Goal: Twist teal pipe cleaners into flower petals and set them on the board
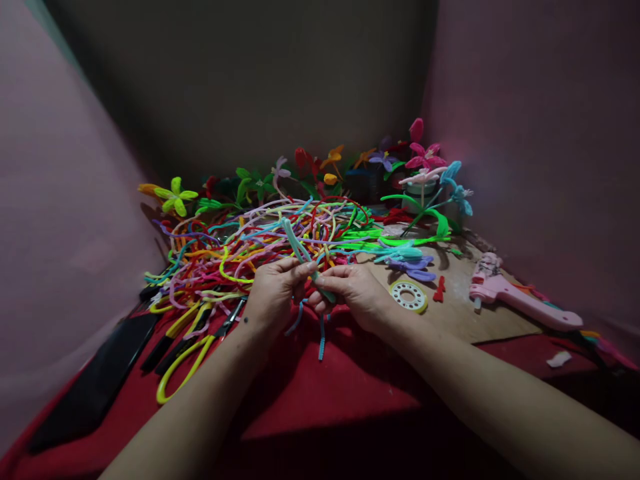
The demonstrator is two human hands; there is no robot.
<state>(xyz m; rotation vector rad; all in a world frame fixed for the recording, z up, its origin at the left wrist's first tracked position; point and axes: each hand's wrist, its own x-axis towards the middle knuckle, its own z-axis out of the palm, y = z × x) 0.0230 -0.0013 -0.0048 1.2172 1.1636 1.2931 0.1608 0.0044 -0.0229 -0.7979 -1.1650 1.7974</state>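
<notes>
Pinched between my two hands is a folded light teal pipe cleaner, its looped end pointing up and away from me. My left hand is closed on it, thumb against the fingers. Right beside it, my right hand grips the lower part, where the fingers hide some of it. Below the hands, short blue pipe cleaner pieces show against the red cloth. Just beyond lies a big tangle of pipe cleaners in many colours.
Yellow-handled scissors and pliers lie left, near a black flat object. On the right, a cardboard sheet carries a tape roll, a pink glue gun and purple petals. Pipe cleaner flowers line the back.
</notes>
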